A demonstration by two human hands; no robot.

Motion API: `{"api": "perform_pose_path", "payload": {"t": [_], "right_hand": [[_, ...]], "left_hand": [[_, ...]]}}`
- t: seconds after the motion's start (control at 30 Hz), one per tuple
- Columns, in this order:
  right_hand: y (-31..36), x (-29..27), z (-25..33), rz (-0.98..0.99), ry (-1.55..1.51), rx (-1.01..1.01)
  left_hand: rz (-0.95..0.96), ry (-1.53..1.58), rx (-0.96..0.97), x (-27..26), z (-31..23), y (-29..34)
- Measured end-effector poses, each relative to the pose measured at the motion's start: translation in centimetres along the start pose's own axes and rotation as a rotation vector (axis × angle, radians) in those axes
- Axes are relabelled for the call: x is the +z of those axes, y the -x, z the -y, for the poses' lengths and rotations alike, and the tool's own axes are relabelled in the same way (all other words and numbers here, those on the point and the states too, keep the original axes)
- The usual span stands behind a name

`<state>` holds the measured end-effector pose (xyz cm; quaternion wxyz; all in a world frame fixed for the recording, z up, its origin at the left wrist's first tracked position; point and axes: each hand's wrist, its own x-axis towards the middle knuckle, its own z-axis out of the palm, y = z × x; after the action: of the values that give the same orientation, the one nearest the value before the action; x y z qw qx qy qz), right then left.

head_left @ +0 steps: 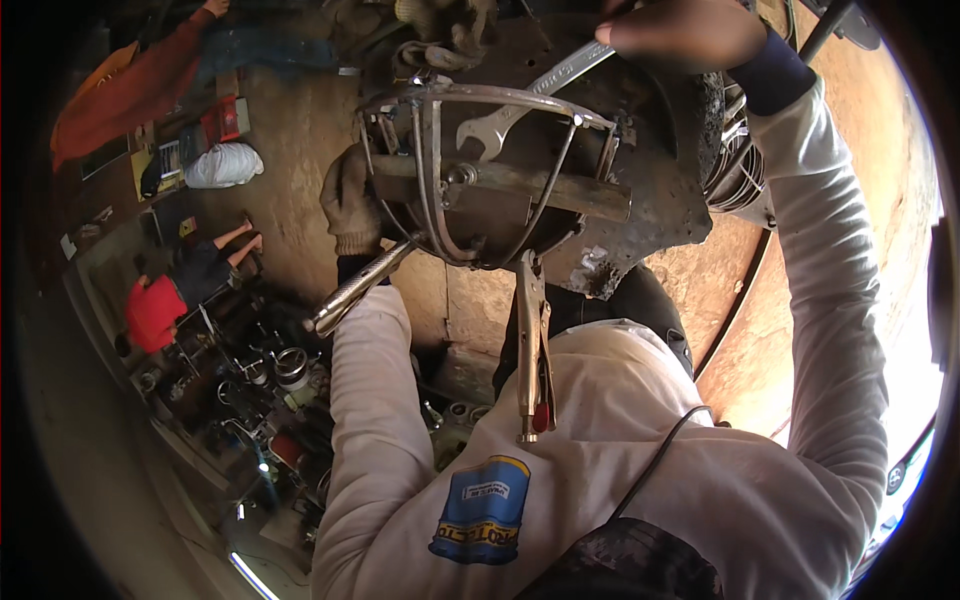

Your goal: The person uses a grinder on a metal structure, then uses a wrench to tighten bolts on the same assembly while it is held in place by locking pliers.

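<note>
Metal pliers (529,370) number two; the right hand (685,38) holds one wrench (560,78).

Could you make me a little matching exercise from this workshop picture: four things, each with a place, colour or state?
1. Wrench
2. Left hand
3. Central locking pliers
4. Sweatshirt

A. Pale, with a blue print
B. Clamped at the metal frame
C. Held in the right hand
D. Gloved

Pairs: 1-C, 2-D, 3-B, 4-A.

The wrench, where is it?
In the head view, the wrench is near the top, just right of centre, in the right hand, its open end within the outline of the curved metal frame.
</note>
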<state>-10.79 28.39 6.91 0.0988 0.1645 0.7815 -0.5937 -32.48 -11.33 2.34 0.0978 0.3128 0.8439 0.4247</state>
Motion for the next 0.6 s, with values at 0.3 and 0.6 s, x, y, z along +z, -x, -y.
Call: {"api": "perform_pose_path", "payload": {"t": [0.3, 0.6], "right_hand": [[-1.9, 0.6, 0.6, 0.079, 0.091, -0.06], [-6.6, 1.0, 0.9, 0.105, 0.097, -0.329]], "left_hand": [[-0.057, 0.266, -0.249, 0.1, 0.8, -0.1], [-0.037, 0.204, -0.187, 0.5, 1.1, -0.2]]}}
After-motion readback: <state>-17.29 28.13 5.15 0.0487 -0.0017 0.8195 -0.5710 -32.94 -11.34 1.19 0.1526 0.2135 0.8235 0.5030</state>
